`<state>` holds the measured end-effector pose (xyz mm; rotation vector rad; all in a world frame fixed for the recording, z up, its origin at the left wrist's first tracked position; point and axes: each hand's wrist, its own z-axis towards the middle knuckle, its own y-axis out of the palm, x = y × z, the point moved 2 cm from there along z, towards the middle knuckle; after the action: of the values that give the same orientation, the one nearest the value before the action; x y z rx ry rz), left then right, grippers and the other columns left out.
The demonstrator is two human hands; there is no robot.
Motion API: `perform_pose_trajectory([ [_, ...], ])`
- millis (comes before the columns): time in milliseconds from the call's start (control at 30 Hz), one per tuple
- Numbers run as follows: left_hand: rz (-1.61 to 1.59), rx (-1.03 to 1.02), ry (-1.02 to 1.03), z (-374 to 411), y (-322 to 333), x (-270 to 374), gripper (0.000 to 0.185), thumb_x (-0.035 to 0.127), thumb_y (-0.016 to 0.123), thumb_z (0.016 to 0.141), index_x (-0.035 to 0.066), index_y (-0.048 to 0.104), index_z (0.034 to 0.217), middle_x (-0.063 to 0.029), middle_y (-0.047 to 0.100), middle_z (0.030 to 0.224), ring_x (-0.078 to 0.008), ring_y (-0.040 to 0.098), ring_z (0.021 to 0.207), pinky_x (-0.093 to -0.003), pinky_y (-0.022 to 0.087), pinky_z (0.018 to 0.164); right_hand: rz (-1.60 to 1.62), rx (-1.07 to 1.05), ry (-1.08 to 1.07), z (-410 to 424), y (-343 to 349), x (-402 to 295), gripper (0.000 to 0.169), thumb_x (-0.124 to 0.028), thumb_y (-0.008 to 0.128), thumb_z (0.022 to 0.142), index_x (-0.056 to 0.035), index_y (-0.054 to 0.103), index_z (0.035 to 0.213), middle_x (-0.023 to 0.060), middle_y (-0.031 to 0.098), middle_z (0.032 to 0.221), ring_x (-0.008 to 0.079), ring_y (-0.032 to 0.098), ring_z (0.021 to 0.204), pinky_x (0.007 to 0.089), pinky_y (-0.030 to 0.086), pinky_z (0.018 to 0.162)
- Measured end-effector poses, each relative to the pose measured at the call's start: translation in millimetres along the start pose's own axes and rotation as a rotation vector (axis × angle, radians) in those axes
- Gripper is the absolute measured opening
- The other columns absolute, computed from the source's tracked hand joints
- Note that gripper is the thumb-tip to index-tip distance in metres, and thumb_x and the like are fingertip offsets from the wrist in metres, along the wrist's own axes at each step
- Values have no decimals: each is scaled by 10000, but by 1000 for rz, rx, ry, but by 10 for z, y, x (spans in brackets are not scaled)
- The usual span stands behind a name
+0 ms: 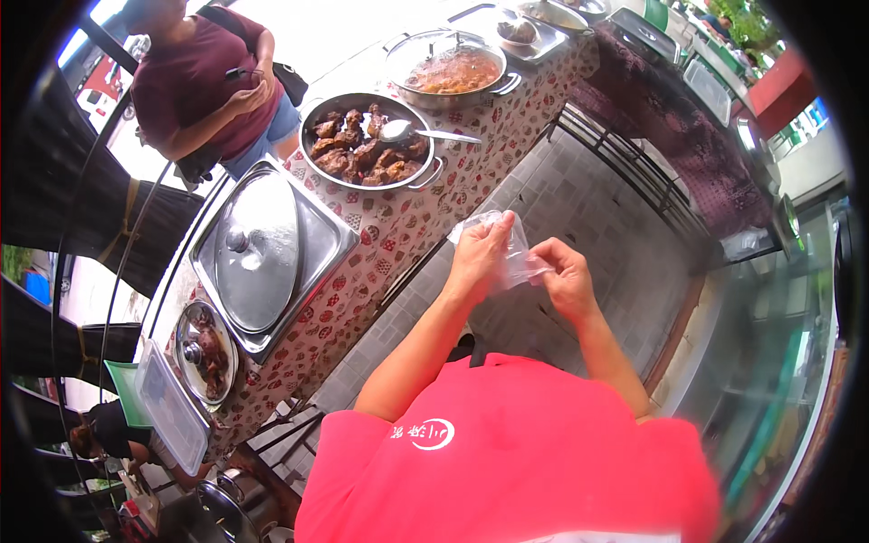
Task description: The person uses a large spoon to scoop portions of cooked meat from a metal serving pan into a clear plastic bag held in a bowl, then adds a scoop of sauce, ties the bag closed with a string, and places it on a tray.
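A clear plastic bag (514, 250) is stretched between my two hands, in front of my chest and above the tiled floor. My left hand (481, 250) grips its upper part, thumb pointing up. With pinched fingertips my right hand (565, 270) holds the bag's other edge. The bag looks thin and crumpled; whether anything is inside cannot be told. Beyond my left hand, on the patterned tablecloth (380, 234), stands an oval metal pan (313, 157) of browned meat pieces (366, 156). A serving spoon (434, 134) rests across its right side.
A glass-lidded pan (499, 85) of red stew stands further along the table. Nearer left are a metal tray (326, 234) with an oval lid (261, 271) and a glass-covered dish (207, 353). A person (204, 81) stands across the table. A glass case (760, 380) is at right.
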<state>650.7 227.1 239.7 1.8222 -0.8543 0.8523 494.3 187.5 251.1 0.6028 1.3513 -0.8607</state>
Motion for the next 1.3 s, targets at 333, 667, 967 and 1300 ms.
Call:
perform_pose_trajectory([
  [333,1277,486,510,317,-73,333,690,285,773,653,33,448,1207,-161,501,1073,-315,526,960,-404,452,804,157,0,255,943,-138,250,134,-113,671,839,-52,564,788,-52,538,665,9,460,569,175,380,512],
  [667,-317,395,234,252,-507,266,108,68,527,909,42,539,1013,-79,634,845,-179,647,766,-342,535,765,-256,-714,-132,1828,341,461,168,-24,600,718,-4,509,858,152,562,722,257,589,694,362,452,636],
  [967,-435,394,396,431,-496,318,119,148,460,957,101,499,855,35,480,664,-46,426,529,-196,346,455,-193,-901,187,2476,-266,784,156,-117,650,769,-33,553,858,22,557,698,109,518,644,280,416,578],
  [1300,365,169,152,1256,17,685,175,163,543,928,46,510,802,59,456,703,-29,388,673,-185,319,593,-656,-15,-7,4803,-1887,506,179,-185,652,825,-7,645,837,7,602,673,67,544,624,237,436,577],
])
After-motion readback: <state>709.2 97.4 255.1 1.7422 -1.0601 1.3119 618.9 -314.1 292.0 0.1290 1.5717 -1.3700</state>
